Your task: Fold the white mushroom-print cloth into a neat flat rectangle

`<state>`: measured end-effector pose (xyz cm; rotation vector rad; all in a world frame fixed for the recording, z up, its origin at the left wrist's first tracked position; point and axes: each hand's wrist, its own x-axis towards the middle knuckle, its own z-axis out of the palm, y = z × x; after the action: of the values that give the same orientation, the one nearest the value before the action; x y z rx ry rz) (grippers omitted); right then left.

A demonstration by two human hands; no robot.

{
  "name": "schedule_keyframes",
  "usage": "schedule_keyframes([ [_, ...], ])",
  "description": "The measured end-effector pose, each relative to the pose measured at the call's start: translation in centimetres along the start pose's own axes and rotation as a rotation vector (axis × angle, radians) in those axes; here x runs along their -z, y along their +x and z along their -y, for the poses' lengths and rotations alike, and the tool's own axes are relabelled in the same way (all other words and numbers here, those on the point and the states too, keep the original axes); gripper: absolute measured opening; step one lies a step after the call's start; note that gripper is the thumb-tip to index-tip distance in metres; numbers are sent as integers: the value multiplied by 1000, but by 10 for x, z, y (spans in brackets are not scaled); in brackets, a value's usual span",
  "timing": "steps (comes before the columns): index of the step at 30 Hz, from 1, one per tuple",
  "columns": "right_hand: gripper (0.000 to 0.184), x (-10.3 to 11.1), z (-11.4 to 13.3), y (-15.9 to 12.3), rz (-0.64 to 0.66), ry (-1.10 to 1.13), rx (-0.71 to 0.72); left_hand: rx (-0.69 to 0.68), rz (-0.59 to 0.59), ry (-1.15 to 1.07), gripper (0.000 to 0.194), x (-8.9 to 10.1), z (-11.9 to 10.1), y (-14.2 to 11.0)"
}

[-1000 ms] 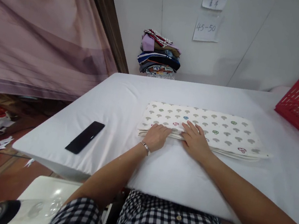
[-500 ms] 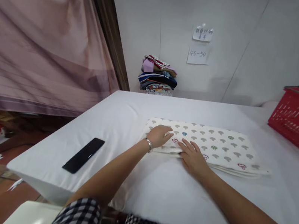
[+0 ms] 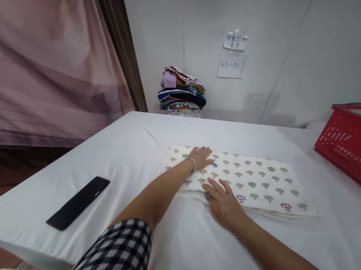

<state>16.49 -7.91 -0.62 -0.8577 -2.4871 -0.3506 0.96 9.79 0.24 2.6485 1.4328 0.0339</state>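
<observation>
A folded white cloth (image 3: pixel 269 181) printed with grey, red, green and blue mushrooms lies flat in a long rectangle, its layers showing along the near edge. My left hand (image 3: pixel 200 157) rests palm down on its upper left part, fingers spread toward the far edge, a bracelet at the wrist. Close to the near edge, my right hand (image 3: pixel 223 201) lies on the cloth with fingers stretched out to the left. Neither hand grips anything.
The cloth lies on a white-covered table (image 3: pixel 137 146). At the left is a black phone (image 3: pixel 78 203). A red plastic basket (image 3: pixel 360 145) stands at the right. Behind the far edge, a pile of folded clothes (image 3: pixel 183 93) sits by the wall with paper signs (image 3: pixel 231 65). A pink curtain (image 3: pixel 43 49) hangs left.
My left hand has left the cloth's near edge, opened, and moved forward onto its top. My right hand stays near the near edge. The camera view has shifted.
</observation>
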Motion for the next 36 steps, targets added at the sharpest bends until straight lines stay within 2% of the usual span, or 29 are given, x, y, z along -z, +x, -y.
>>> schedule_keyframes([
  [4,23,-2,-1,0,20,-16,-34,-2,-10,-22,63,5,-4,-9],
  [8,19,1,-2,0,58,-26,-61,9,-39,-51,60,19,-6,-34],
  [12,15,7,0,1,101,-35,-101,23,11,-43,56,32,6,-77],
  [14,15,9,1,2,110,-50,-128,31,-3,-53,55,33,14,-105],
  [18,18,10,6,7,106,-92,-134,-46,-170,-127,52,22,27,-160],
  [21,19,5,10,13,91,-113,-105,-73,-259,-158,50,13,28,-185],
  [23,20,0,12,19,90,-122,-83,-58,-293,-167,46,11,25,-189],
  [26,22,-8,14,29,96,-151,-52,-66,-302,-177,42,14,21,-177],
  [28,22,-11,16,35,100,-173,-27,-53,-271,-167,42,16,20,-165],
  [32,24,-13,25,40,102,-137,46,64,-172,-119,39,8,25,-151],
  [36,21,-9,30,37,101,-97,31,99,-182,-126,37,-2,31,-151],
])
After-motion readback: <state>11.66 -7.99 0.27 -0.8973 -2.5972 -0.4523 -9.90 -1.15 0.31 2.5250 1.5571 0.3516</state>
